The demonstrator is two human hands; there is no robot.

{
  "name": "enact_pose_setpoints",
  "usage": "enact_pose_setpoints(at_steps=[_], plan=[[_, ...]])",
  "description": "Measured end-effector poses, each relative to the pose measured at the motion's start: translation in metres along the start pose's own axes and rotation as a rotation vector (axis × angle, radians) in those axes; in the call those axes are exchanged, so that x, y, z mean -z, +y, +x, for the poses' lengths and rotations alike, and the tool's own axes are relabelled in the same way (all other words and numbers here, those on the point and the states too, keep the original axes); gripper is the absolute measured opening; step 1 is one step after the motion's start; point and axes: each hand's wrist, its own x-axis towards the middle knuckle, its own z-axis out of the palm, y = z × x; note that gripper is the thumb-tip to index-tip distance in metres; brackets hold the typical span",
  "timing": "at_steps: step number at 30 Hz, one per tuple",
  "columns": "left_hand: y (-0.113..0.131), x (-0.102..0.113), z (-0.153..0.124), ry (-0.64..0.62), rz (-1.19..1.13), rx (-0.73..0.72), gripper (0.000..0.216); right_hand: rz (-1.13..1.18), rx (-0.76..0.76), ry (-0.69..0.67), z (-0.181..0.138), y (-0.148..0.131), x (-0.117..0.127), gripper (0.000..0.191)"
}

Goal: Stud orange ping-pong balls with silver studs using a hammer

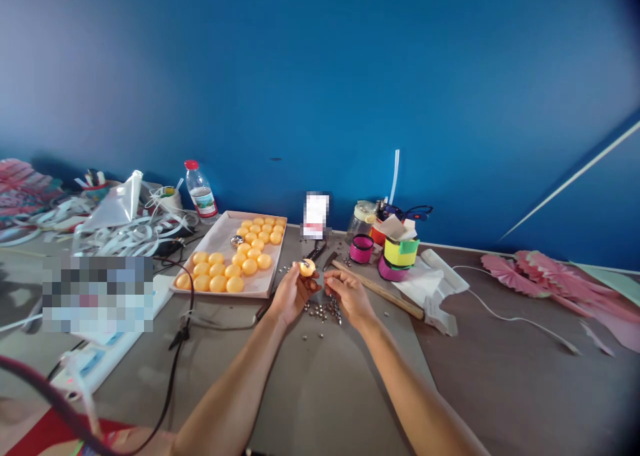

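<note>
My left hand (294, 291) is closed around an orange ball (307, 267) that looks like a table tennis ball. Something small and shiny shows on the ball's upper side, too small to make out. Just to the right, my right hand (349, 295) is pinched, thumb against fingers; whatever it holds, if anything, is too small to name. Small silvery metal pieces (324, 309) lie scattered on the table below and between both hands. To the left, a shallow white tray (210, 238) bears many similar orange balls (217, 283) and one silvery round object (237, 242).
A hammer (380, 288) lies right of my hands, near magenta and yellow rolls (361, 249). Behind stand a lidded jar (363, 219) and a propped phone (316, 216). A bottle (201, 193), a power strip (110, 346) and black cables (191, 309) are at left.
</note>
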Motion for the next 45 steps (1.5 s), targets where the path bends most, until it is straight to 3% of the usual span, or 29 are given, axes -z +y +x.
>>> enact_pose_setpoints(at_steps=[4,11,23,45], plan=[[-0.005,-0.005,-0.004,-0.015,0.104,-0.019,0.033,0.102,0.013,0.071,-0.006,-0.003,-0.002,0.026],[-0.012,-0.009,-0.006,0.005,0.168,0.001,0.034,0.025,0.109,0.082,-0.009,-0.003,-0.003,0.019],[-0.019,-0.009,-0.007,0.002,0.201,-0.039,0.038,0.076,0.009,0.013,-0.012,-0.002,-0.007,0.021],[-0.027,-0.003,-0.007,0.036,0.51,-0.227,0.039,-0.003,-0.037,0.058,-0.013,0.007,-0.004,0.027]])
